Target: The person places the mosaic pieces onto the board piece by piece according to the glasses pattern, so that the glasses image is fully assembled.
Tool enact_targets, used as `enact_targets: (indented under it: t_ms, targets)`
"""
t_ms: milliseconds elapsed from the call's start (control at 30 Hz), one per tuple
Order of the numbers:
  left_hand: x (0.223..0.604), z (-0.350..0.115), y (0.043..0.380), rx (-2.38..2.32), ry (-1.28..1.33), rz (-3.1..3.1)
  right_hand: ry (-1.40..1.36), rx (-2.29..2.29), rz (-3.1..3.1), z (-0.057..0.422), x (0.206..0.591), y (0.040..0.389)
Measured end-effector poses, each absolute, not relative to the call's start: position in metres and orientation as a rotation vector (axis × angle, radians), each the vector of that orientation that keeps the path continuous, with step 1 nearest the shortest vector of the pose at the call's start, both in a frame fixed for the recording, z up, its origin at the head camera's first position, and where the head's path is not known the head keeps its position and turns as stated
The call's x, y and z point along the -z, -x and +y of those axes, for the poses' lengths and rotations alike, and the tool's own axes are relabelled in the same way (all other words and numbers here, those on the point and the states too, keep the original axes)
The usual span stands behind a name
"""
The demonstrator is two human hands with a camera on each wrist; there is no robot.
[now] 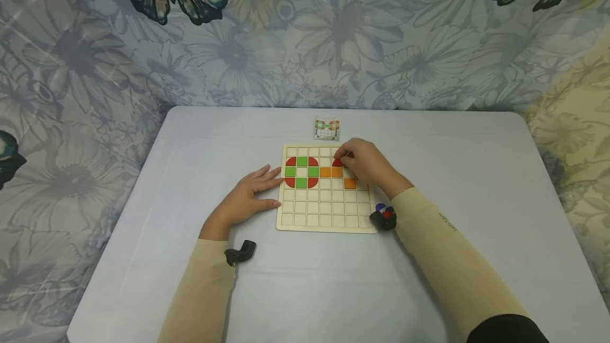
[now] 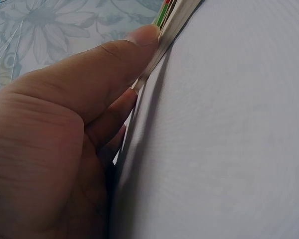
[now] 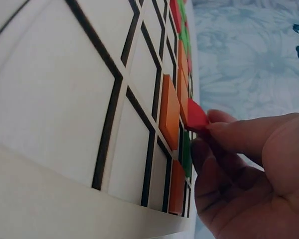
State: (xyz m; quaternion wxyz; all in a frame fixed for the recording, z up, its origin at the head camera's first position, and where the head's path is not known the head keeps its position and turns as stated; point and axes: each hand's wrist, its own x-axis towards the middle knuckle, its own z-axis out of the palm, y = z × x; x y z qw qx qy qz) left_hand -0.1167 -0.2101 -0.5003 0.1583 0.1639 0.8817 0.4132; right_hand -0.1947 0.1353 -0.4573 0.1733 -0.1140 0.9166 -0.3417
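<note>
A wooden grid board (image 1: 325, 208) lies on the table with red, green and orange tiles in some of its squares. My left hand (image 1: 247, 195) rests beside it, fingers fairly straight and fingertips at the board's left edge; the left wrist view shows the thumb (image 2: 114, 57) against that edge. Over the board's upper right part, my right hand (image 1: 366, 160) pinches a red tile with a rounded side (image 3: 197, 115) between thumb and fingers, close over a square. Near it sit an orange tile (image 3: 169, 109) and a green tile (image 3: 187, 154), the latter hidden under the hand in the head view.
A small pattern card (image 1: 326, 128) lies just beyond the board's far edge. Blue and red loose pieces (image 1: 381, 207) lie by the board's right edge, partly behind the black wrist camera (image 1: 383, 220). A flowered cloth (image 1: 286, 57) hangs behind the white table (image 1: 305, 285).
</note>
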Motion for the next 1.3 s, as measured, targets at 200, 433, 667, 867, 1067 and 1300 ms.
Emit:
enact_targets:
  t_ms: [200, 433, 667, 867, 1067, 1300]
  targets:
    - [0.5, -0.211, 0.116, -1.182, -0.469, 2.522, 0.351, 0.982, 2.609, 0.136, 0.457, 0.195]
    - [0.499, -0.21, 0.116, -1.183, -0.466, 2.526, 0.349, 1.005, 2.601, 0.137, 0.454, 0.194]
    - [0.499, -0.21, 0.116, -1.186, -0.463, 2.526, 0.336, 1.017, 2.573, 0.139, 0.455, 0.191]
    - [0.5, -0.21, 0.115, -1.193, -0.461, 2.52, 0.344, 1.036, 2.556, 0.139, 0.457, 0.19]
    - [0.501, -0.21, 0.115, -1.193, -0.458, 2.523, 0.347, 1.11, 2.521, 0.142, 0.461, 0.189]
    - [0.5, -0.209, 0.115, -1.201, -0.454, 2.52, 0.313, 1.247, 2.48, 0.15, 0.457, 0.181]
